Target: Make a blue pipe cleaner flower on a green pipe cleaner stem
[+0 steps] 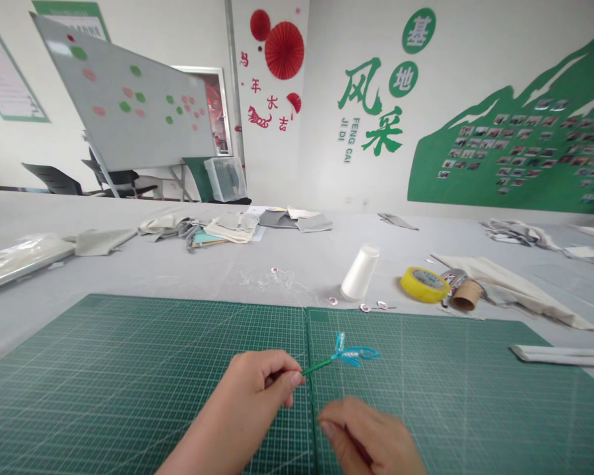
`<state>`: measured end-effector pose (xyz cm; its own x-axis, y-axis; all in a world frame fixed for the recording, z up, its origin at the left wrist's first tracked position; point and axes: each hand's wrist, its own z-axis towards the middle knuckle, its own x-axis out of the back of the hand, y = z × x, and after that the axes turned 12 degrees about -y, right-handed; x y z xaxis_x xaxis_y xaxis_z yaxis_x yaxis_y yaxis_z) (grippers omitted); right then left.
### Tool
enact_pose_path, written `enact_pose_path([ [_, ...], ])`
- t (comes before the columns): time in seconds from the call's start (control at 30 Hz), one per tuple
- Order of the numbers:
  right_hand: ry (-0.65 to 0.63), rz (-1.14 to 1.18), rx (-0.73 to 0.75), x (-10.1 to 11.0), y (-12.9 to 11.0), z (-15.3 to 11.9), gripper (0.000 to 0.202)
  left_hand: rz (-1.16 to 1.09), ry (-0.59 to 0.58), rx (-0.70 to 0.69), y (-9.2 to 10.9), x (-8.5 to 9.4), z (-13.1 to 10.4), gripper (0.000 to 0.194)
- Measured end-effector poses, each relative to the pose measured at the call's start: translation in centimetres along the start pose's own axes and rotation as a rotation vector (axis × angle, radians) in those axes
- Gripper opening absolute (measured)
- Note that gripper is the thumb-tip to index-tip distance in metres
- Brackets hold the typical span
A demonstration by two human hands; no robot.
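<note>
My left hand [264, 389] pinches the green wrapped stem of a small craft flower [349, 353]. Blue looped petals with white bead-like rows spread at the stem's far end, pointing right and held above the cutting mat. Just below and right of the flower is my right hand [371, 435], its thumb and forefinger pressed together. A faint green thread seems to hang between the stem and that hand, but whether the fingertips grip it is unclear. Both hands are over the green cutting mats [143, 369], near the seam between them.
Beyond the mats stand a white thread cone [360, 274], a yellow tape roll [424, 285] and a brown cardboard tube [466, 295]. Loose white threads [282, 280] and small rings [365, 308] lie nearby. Fabric pieces [232, 226] line the far side; white strips [564, 355] rest at right.
</note>
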<state>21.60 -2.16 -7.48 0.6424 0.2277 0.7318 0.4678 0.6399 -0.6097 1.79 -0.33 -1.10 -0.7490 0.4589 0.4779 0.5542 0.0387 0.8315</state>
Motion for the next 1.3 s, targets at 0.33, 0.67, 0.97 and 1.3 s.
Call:
enact_pose_path([
  [0.33, -0.008, 0.154, -0.079, 0.0, 0.4, 0.3, 0.017, -0.191, -0.153, -0.055, 0.6, 0.7, -0.3, 0.020],
  [0.67, -0.018, 0.301, -0.227, 0.0, 0.8, 0.3, 0.025, -0.344, -0.381, -0.104, 0.4, 0.7, -0.9, 0.019],
  [0.97, -0.041, 0.304, -0.178, -0.3, 1.8, 0.6, 0.043, 0.015, -0.468, -0.097, 0.0, 0.4, -1.7, 0.024],
  [1.3, -0.075, 0.151, -0.091, 0.8, 0.1, 0.8, 0.038, 0.575, -0.310, -0.049, 1.0, -0.9, -1.5, 0.026],
])
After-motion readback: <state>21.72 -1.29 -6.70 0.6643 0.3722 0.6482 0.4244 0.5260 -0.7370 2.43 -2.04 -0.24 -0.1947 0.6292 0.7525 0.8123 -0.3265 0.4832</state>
